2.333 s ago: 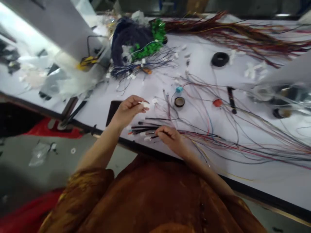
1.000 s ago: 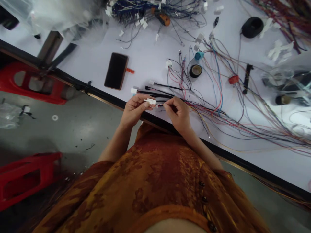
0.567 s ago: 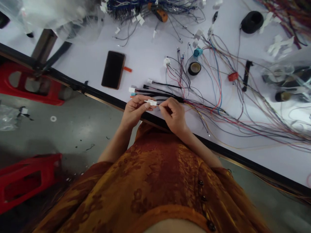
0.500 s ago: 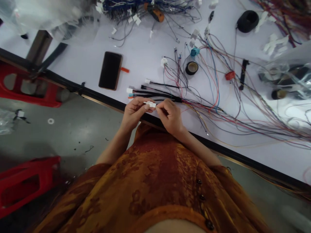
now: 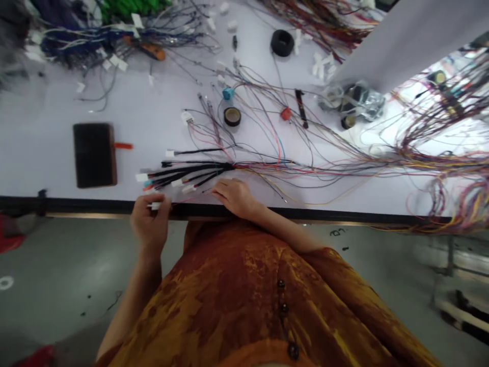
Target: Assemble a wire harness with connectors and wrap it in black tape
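Note:
My left hand (image 5: 151, 216) is closed on a small white connector (image 5: 155, 206), pinched between thumb and fingers over the table's front edge. A thin reddish wire (image 5: 189, 199) runs from beside that connector to the fingertips of my right hand (image 5: 235, 196). My right hand has its fingers pressed together on this wire, just below the wire harness; the exact grip is partly hidden. Beside both hands lies the harness's black-wrapped branches (image 5: 198, 168), with white connectors (image 5: 177, 183) and blue and orange ones at their left ends.
A phone (image 5: 94, 155) lies at the left, an orange strip (image 5: 123, 146) beside it. Behind the harness are a tape roll (image 5: 232, 116), a blue connector (image 5: 228, 94), a red connector (image 5: 286, 113) and a black roll (image 5: 282, 43). Loose wires (image 5: 382, 165) spread rightward. The table's dark edge (image 5: 324, 216) runs in front.
The view has swung round to the right. My hands, together at the white connector before, are now apart: the left keeps the connector, and the right is farther along to the right.

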The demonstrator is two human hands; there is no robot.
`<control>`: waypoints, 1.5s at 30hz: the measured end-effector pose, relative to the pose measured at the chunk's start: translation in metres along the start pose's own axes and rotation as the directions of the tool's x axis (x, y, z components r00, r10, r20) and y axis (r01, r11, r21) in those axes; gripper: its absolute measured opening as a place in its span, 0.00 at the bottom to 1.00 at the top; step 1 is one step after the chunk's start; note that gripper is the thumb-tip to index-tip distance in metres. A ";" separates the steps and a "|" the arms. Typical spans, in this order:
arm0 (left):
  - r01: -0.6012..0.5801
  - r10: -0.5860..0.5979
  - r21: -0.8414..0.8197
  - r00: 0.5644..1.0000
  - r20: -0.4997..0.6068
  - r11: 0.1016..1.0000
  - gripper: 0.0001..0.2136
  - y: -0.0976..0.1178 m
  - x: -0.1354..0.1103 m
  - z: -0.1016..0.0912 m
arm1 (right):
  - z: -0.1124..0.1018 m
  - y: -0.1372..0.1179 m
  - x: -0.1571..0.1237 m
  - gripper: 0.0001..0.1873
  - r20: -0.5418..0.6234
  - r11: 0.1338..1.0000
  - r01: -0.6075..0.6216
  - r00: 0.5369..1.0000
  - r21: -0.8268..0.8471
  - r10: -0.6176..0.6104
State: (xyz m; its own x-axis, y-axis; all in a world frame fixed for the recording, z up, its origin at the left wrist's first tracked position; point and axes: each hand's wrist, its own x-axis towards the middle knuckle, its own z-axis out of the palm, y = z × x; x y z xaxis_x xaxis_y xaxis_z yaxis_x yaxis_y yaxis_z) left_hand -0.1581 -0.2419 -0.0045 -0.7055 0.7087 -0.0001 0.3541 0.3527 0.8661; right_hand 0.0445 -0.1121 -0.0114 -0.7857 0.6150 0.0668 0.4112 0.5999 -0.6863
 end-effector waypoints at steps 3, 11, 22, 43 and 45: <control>-0.125 0.106 0.239 0.990 0.090 0.963 0.07 -0.018 0.003 -0.007 | -0.007 0.024 -0.011 0.09 -0.056 0.999 -0.015 0.998 -0.037 0.013; -0.236 0.209 0.503 0.972 0.111 0.832 0.18 -0.034 0.020 -0.010 | -0.087 0.078 -0.046 0.08 -0.593 0.957 -0.195 0.753 0.214 0.286; -0.428 0.425 -0.105 0.778 0.462 0.898 0.06 0.099 0.039 0.067 | -0.102 0.118 -0.066 0.06 -0.357 0.854 -0.378 0.790 0.356 0.499; 0.184 0.217 -0.339 0.479 0.850 0.923 0.07 0.123 0.044 0.250 | -0.087 0.115 -0.062 0.02 -0.490 0.899 -0.362 0.754 0.245 0.437; 0.187 0.209 -0.326 0.463 0.861 0.927 0.06 0.123 0.044 0.248 | -0.086 0.114 -0.062 0.03 -0.500 0.901 -0.363 0.749 0.239 0.434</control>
State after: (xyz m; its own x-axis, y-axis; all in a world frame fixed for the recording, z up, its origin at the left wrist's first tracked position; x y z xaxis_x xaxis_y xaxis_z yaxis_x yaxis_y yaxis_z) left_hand 0.0066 -0.0160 -0.0215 0.2762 0.9283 -0.2491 -0.0043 0.2604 0.9655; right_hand 0.1794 -0.0378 -0.0313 -0.1793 0.9772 0.1140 0.5451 0.1951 -0.8153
